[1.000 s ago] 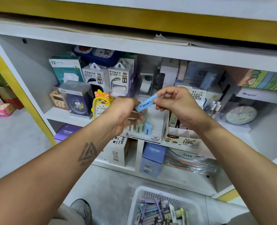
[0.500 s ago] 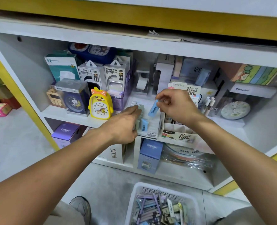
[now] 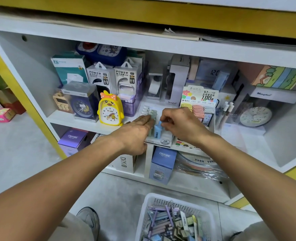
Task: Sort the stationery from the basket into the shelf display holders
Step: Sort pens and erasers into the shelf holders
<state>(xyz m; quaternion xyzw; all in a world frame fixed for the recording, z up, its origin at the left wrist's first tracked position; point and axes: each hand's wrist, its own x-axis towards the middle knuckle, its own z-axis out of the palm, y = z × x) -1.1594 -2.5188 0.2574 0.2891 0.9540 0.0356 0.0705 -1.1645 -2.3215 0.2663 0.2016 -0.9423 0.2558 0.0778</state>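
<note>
A white perforated plastic basket on the floor holds a jumble of slim pastel lead cases. Above it, on the white shelf, the left hand lies flat with straight fingers against green cases in the white slotted display holder. The right hand pinches one small blue rectangular plastic lead case standing in a slot. Behind stand two white power-bank boxes.
</note>
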